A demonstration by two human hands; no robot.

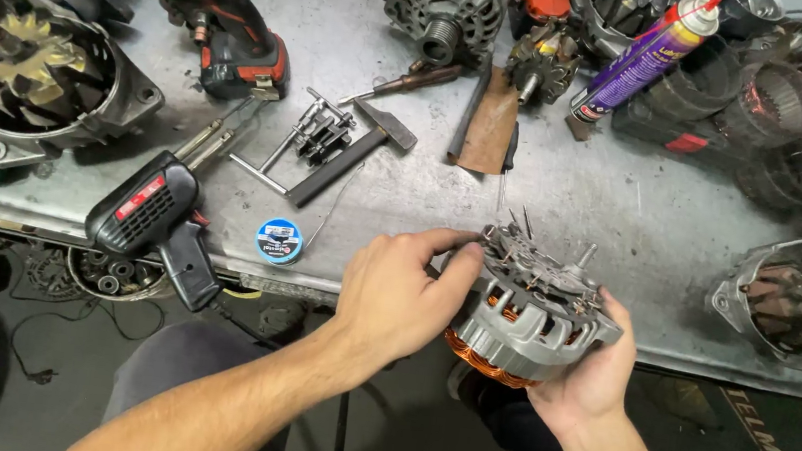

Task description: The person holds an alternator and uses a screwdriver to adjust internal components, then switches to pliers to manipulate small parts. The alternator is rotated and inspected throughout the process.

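Both hands grip one alternator half (533, 306) just off the worktop's near edge, low centre-right of the frame: the left hand (393, 295) clasps its left side with fingers on the top, and the right hand (596, 369) cups it from beneath, copper windings showing under the grey housing. Below them lies open floor and the person's lap. Along the near edge of the grey metal worktop (623, 221) sit one black soldering gun (155, 223) and one small round solder spool (278, 241). Bare metal stays free straight beyond the hands. Farther up lie one hammer (354, 155), one puller (316, 135) and one cordless drill (215, 3). One spray can (647, 57) leans at upper right among several alternator parts crowding the far edge.
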